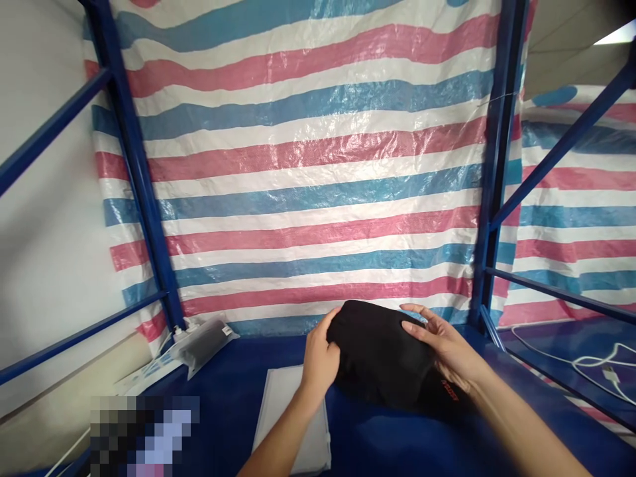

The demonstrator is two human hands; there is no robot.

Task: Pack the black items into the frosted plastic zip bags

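A folded black cloth item (382, 351) with small red lettering at its lower right is held up over the blue surface. Whether it is a garment or a bag I cannot tell. My left hand (320, 354) is closed on its left edge, fingers curled round the fabric. On the right side, my right hand (442, 341) pinches the cloth, thumb on the near face and other fingers partly hidden behind it. Below my left forearm lies a flat whitish pouch (278, 404), which looks like a frosted zip bag, partly covered by the arm.
A grey item in clear plastic wrap (206, 341) lies at the back left, near a power strip (154, 371). Blue metal posts (489, 165) and rails frame the blue surface (397, 444). A striped plastic sheet (318, 199) hangs behind. White cable (596, 361) lies at right.
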